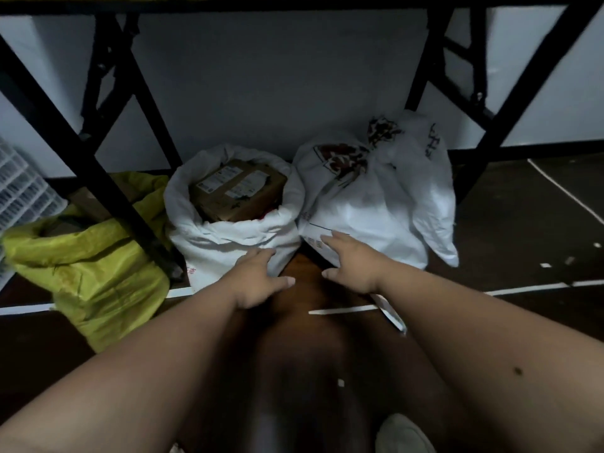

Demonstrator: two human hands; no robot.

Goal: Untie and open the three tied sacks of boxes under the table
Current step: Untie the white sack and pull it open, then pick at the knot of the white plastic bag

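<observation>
Three sacks stand on the floor under the table. The yellow-green sack (pixel 88 256) at the left has its mouth open. The middle white sack (pixel 228 237) is open with its rim rolled down, and cardboard boxes (pixel 237 188) show inside. The right white sack (pixel 376 204) is still tied at the top, its knot (pixel 380 134) by a red-brown print. My left hand (pixel 258 279) rests with straight fingers against the middle sack's lower front. My right hand (pixel 351 261) lies flat on the lower front of the right sack.
Black metal table legs (pixel 108 178) cross at the left, between the yellow-green sack and the middle one, and more legs (pixel 510 119) rise at the right. A white crate (pixel 23 188) stands far left. White tape lines (pixel 343 310) mark the dark floor. A shoe (pixel 403 434) shows below.
</observation>
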